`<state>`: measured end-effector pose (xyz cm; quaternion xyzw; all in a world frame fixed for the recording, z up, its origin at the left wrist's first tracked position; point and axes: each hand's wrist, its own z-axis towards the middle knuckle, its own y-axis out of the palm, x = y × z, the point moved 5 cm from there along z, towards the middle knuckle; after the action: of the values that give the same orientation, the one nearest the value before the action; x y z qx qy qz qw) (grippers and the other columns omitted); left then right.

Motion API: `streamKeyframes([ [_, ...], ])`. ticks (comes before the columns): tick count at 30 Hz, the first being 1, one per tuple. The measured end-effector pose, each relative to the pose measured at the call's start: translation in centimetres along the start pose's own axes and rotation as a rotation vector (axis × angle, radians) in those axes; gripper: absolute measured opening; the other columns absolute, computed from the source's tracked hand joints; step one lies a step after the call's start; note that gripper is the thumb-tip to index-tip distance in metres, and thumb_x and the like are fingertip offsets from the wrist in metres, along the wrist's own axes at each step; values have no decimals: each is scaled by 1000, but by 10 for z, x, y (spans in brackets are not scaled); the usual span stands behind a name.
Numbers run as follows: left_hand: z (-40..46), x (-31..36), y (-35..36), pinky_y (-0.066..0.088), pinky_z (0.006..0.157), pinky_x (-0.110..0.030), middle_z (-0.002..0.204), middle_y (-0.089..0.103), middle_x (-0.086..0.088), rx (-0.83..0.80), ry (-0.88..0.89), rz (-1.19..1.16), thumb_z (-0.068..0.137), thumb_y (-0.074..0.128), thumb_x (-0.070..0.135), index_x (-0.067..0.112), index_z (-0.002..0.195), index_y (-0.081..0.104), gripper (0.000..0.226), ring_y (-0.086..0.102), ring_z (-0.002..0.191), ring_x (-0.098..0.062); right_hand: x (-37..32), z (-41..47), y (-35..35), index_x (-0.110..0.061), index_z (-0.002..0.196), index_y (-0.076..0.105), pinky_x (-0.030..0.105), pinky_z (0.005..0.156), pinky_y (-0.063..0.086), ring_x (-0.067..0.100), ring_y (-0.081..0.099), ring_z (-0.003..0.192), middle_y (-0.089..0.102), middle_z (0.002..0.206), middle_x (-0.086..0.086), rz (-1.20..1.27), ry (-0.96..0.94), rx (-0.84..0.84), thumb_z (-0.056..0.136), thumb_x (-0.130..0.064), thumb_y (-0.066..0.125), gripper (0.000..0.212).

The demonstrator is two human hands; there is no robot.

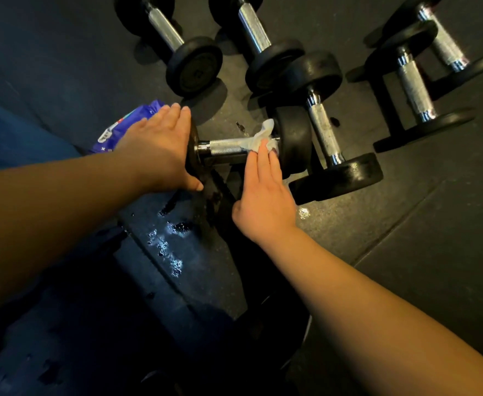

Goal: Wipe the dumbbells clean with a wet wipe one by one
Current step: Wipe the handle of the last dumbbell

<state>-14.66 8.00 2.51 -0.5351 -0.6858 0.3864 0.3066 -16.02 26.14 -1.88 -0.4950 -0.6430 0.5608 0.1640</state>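
A black dumbbell (pixel 226 147) with a knurled chrome handle lies crosswise on the dark floor in front of me. My left hand (pixel 160 147) rests flat over its left weight plate, fingers straight and thumb down its near side. My right hand (pixel 263 192) presses a crumpled white wet wipe (pixel 258 138) against the right end of the handle with straight fingers, beside the right plate (pixel 293 141). Part of the wipe sticks up past the bar.
Several more black dumbbells lie on the rubber floor behind: two at the top (pixel 174 38) (pixel 258 35), one just right of mine (pixel 324 130), two at far right (pixel 414 90). A purple wipes pack (pixel 123 127) sits behind my left hand. Wet patches (pixel 166 247) glisten on the near floor.
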Motion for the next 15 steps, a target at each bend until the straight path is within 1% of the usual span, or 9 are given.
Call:
streamKeyframes([
  [3, -11, 7, 7, 15, 122, -46, 165, -1, -11, 69, 36, 80, 60, 78, 70, 11, 156, -5, 140, 1, 153, -24, -1, 6, -1, -2, 158, 0, 30, 118, 24, 28, -5, 155, -7, 167, 14, 21, 5, 9, 82, -27, 64, 102],
  [7, -7, 3, 6, 12, 122, -45, 166, -7, -7, 44, 36, 74, 60, 79, 68, 13, 156, -10, 141, -4, 152, -21, 0, 7, 1, -3, 158, 2, 31, 119, 22, 29, -3, 155, -5, 167, 15, 29, 4, 16, 82, -24, 63, 100],
  [12, -3, 3, 5, 13, 123, -45, 166, -5, -7, 17, 35, 22, 59, 79, 68, 14, 156, -8, 141, -4, 153, -20, -3, 12, -2, -4, 158, 4, 34, 114, 35, 28, -2, 155, -2, 167, 13, 23, 21, 45, 82, -24, 62, 98],
  [15, -6, 4, 6, 12, 123, -45, 166, -6, -7, 18, 33, 24, 60, 79, 67, 13, 156, -8, 140, -4, 152, -21, -5, 24, -8, -5, 158, 4, 35, 114, 34, 25, -5, 155, -3, 168, 11, 32, 30, 20, 83, -24, 61, 96],
])
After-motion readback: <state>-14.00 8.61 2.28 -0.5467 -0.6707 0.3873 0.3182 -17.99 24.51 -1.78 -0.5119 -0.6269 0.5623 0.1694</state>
